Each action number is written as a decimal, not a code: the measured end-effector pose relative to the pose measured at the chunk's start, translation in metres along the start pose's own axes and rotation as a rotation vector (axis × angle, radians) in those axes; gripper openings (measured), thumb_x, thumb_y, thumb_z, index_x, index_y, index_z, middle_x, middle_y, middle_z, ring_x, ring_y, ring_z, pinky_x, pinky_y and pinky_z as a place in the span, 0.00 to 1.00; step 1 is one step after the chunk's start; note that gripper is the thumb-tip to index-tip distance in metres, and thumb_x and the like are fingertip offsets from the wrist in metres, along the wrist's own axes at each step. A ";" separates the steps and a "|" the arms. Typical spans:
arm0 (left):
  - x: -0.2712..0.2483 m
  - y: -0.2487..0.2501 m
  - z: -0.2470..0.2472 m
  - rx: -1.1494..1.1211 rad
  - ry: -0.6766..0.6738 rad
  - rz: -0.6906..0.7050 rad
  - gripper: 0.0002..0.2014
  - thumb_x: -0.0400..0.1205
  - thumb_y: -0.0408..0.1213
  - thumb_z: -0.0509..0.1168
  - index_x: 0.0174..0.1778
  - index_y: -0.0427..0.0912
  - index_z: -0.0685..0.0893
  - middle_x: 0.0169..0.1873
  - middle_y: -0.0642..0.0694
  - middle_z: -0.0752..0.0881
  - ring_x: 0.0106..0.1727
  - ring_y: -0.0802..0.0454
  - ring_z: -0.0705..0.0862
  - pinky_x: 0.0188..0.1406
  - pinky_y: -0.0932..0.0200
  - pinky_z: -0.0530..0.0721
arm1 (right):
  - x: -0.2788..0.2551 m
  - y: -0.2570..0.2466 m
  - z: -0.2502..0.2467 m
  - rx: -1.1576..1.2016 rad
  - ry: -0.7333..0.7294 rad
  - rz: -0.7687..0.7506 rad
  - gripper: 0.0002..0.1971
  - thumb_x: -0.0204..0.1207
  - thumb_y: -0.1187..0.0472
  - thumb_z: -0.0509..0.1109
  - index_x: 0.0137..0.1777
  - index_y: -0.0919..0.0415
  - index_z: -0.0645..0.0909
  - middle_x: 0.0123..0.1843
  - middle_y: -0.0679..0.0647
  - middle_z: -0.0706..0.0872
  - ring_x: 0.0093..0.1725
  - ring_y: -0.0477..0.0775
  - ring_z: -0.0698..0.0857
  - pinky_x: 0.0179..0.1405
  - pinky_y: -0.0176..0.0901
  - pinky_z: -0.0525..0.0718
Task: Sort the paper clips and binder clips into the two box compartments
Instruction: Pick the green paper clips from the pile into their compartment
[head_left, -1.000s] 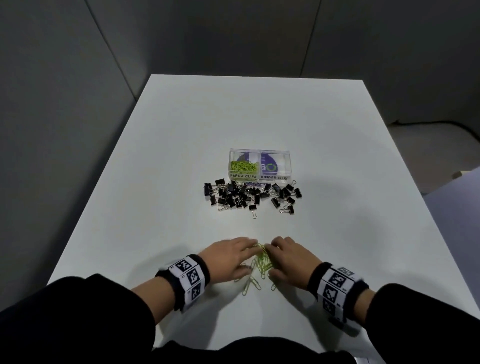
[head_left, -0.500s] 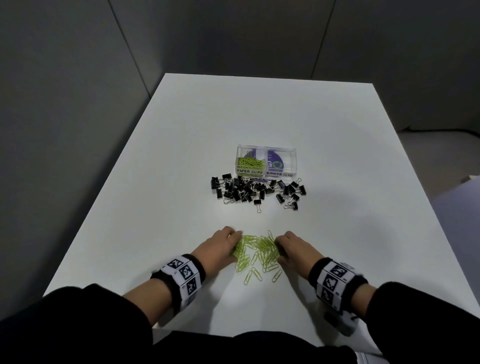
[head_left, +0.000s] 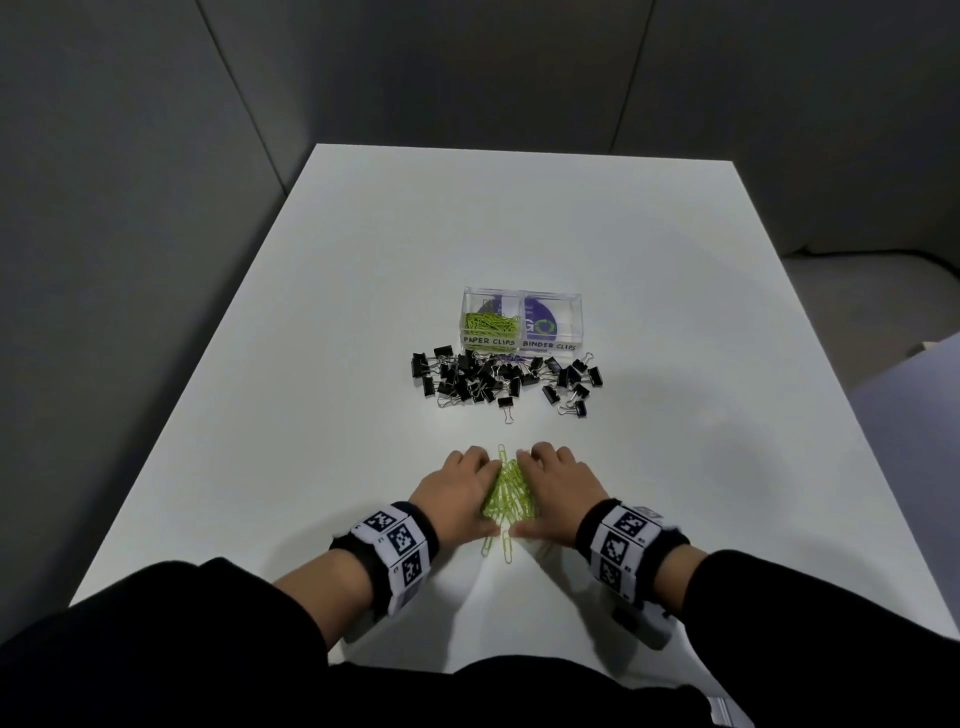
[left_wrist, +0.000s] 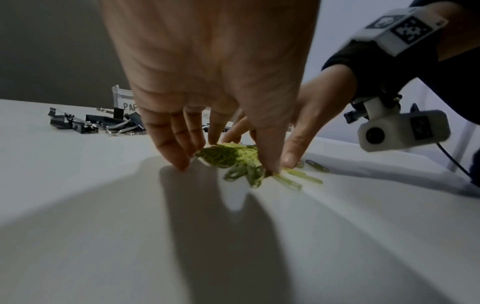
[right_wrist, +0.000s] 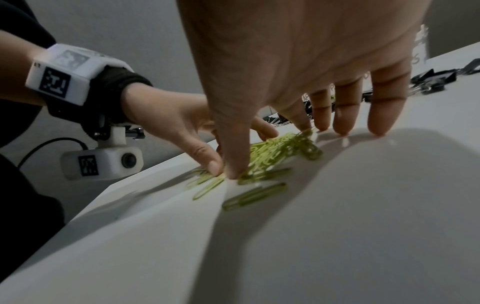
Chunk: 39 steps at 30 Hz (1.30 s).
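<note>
A heap of green paper clips (head_left: 510, 492) lies near the table's front edge, squeezed between my two hands. My left hand (head_left: 460, 493) presses its left side and my right hand (head_left: 558, 491) its right side. Both have fairly straight fingers with tips on the table (left_wrist: 182, 162) (right_wrist: 342, 127). Two clips (head_left: 500, 548) stick out toward me. The clear two-compartment box (head_left: 522, 347) stands farther back; its left half, labelled paper clips, holds green clips (head_left: 491, 325), and the right half, labelled binder clips, holds no clips. Black binder clips (head_left: 498, 376) lie heaped in front of it.
The white table (head_left: 311, 415) stands against grey partition walls; its left, right and near edges are in view. A wrist camera hangs under each forearm (left_wrist: 400, 129) (right_wrist: 103, 162), close to the tabletop.
Half a second ago my hands were apart with the green clips spread between them. They have since come together and pushed the clips into a narrow heap.
</note>
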<state>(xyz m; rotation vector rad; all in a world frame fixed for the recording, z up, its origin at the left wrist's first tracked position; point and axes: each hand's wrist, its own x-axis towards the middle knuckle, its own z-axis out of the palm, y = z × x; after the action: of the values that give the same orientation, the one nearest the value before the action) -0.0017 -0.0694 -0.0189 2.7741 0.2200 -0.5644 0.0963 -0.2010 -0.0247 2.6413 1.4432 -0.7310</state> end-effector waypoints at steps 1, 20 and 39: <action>0.002 0.000 -0.002 -0.013 0.001 0.001 0.36 0.77 0.48 0.67 0.78 0.41 0.61 0.73 0.42 0.65 0.70 0.45 0.68 0.64 0.51 0.77 | 0.001 -0.001 0.000 0.028 0.002 0.005 0.40 0.69 0.43 0.71 0.76 0.60 0.59 0.73 0.59 0.66 0.68 0.61 0.69 0.64 0.53 0.77; 0.027 0.000 -0.011 -0.097 -0.025 -0.055 0.18 0.80 0.35 0.64 0.65 0.37 0.74 0.61 0.37 0.76 0.60 0.39 0.78 0.57 0.49 0.78 | 0.012 -0.004 -0.008 0.141 0.052 0.043 0.12 0.79 0.64 0.62 0.62 0.61 0.73 0.62 0.63 0.72 0.60 0.63 0.73 0.49 0.52 0.78; 0.031 -0.009 -0.024 -0.052 -0.042 -0.026 0.13 0.82 0.31 0.56 0.61 0.37 0.79 0.59 0.37 0.80 0.57 0.39 0.81 0.56 0.51 0.78 | 0.023 0.018 -0.029 0.265 -0.080 0.037 0.12 0.76 0.66 0.65 0.59 0.60 0.78 0.60 0.61 0.79 0.57 0.60 0.81 0.58 0.47 0.80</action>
<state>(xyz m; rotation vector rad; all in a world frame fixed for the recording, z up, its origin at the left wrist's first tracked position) 0.0329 -0.0507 -0.0127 2.7105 0.2585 -0.6141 0.1319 -0.1855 -0.0118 2.7798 1.3578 -1.0801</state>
